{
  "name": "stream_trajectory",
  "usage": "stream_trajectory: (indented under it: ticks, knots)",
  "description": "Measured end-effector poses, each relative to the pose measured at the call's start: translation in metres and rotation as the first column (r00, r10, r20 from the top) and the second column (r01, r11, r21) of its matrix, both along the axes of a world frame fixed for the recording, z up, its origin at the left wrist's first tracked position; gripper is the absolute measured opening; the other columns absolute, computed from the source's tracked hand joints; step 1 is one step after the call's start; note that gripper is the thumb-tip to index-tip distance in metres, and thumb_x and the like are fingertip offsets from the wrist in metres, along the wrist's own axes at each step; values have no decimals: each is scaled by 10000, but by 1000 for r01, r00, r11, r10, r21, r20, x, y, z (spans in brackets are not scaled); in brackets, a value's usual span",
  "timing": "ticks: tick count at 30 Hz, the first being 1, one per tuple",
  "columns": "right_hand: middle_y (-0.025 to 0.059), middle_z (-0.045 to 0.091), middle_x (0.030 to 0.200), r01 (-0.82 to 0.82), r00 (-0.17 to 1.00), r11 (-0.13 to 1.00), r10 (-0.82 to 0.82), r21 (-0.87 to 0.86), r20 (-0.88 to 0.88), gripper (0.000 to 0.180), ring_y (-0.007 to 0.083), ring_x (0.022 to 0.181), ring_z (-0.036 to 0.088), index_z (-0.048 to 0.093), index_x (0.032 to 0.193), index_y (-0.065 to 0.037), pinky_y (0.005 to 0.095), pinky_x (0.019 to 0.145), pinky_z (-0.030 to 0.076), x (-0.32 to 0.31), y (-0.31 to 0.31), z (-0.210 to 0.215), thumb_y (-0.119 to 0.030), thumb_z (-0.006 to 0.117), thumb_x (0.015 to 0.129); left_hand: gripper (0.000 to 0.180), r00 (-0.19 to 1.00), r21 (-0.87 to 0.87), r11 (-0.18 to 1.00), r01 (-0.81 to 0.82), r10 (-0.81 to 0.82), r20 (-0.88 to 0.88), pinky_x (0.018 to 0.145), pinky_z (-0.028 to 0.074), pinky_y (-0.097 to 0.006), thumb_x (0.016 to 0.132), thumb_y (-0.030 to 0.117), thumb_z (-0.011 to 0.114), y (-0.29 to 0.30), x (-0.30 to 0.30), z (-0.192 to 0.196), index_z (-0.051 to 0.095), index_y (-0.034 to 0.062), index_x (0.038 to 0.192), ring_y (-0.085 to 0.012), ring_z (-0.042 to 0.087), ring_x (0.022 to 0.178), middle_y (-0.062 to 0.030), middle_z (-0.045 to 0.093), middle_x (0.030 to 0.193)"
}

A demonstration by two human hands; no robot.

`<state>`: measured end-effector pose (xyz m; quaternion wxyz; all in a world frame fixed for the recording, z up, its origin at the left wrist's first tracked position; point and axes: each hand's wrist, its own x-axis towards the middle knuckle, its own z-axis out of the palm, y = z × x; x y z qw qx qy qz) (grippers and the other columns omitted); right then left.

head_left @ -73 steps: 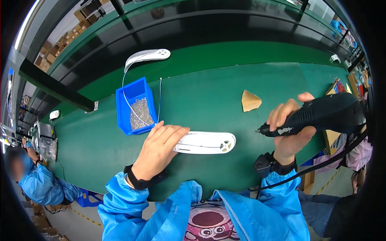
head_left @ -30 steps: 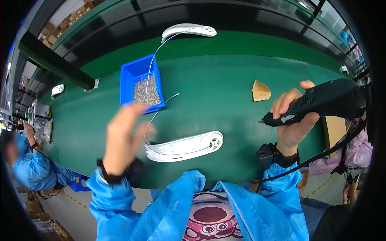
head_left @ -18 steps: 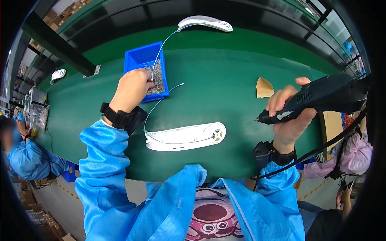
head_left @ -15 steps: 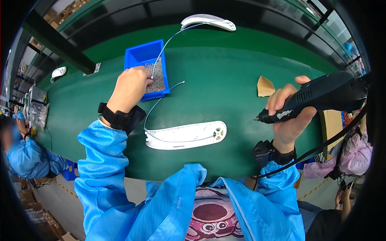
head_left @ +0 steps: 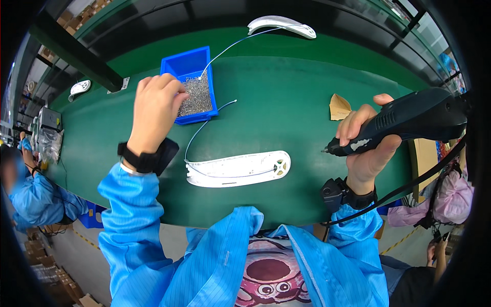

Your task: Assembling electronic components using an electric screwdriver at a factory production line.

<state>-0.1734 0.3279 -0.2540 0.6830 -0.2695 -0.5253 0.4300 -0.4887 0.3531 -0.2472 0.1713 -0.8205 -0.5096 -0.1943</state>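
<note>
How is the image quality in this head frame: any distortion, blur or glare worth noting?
Head view: strong fisheye, so the green table edge bows and black vignette fills the corners; left hand over the blue bin and right hand on the black power screwdriver are sharp; lighting is even, with soft shadows; a co-worker at far left looks blurred.

The green surface (head_left: 286,97) serves as the landmark here. On it, toward its right end, lies a small tan scrap (head_left: 338,107) (card or paper, hard to tell). Beyond its far edge, on the raised green ledge, rests a second white shell (head_left: 282,24) with a thin wire trailing from it. Off its left end sits another white shell (head_left: 79,87), and below that a co-worker's blue sleeve (head_left: 30,189).
</note>
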Motion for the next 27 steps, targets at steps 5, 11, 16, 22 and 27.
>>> stream_trajectory:
  ticks: [5, 11, 16, 22, 27]
  knots:
    - [62, 494, 574, 8, 1000, 1000, -8, 5, 12, 776, 129, 453, 501, 366, 1084, -6, 229, 413, 417, 4, 0, -4, -638, 570, 682, 69, 792, -223, 973, 65, 86, 604, 713, 451, -264, 777, -11, 569, -58, 29, -6, 508, -36, 756, -184, 601, 768, -125, 629, 829]
    - [60, 485, 575, 12, 1000, 1000, -12, 20, 29, 775, 123, 452, 490, 368, 1079, -2, 222, 413, 411, 2, 3, 1, -635, 577, 683, 84, 808, -447, 889, 99, 190, 558, 547, 427, -277, 849, 54, 503, -74, 57, -49, 444, -3, 829, -183, 560, 576, -119, 562, 645]
    - [61, 489, 574, 4, 1000, 999, -5, 31, 26, 771, 123, 455, 488, 363, 1092, 3, 222, 412, 404, 2, 10, 2, -619, 583, 693, 86, 760, -481, 868, 122, 229, 608, 484, 396, -286, 839, 47, 510, -57, 58, -46, 449, -7, 814, -176, 498, 493, -111, 517, 594]
    - [13, 433, 620, -87, 995, 996, 87, 11, -37, 738, 83, 499, 414, 292, 1230, -5, 209, 448, 357, -5, 1, -29, -525, 556, 778, 78, 708, -439, 893, -94, 370, 601, 552, 459, -328, 804, 32, 557, -105, 15, -39, 489, 2, 829, -304, 592, 628, -164, 565, 684]
    - [12, 397, 650, 30, 999, 996, -28, 84, -21, 672, 75, 539, 408, 279, 1230, 4, 191, 468, 360, 45, -10, -44, -480, 511, 826, 63, 526, -210, 922, -327, 361, 770, 480, 409, -241, 838, 43, 515, -156, -58, -38, 461, 11, 832, -101, 516, 528, -58, 554, 624]
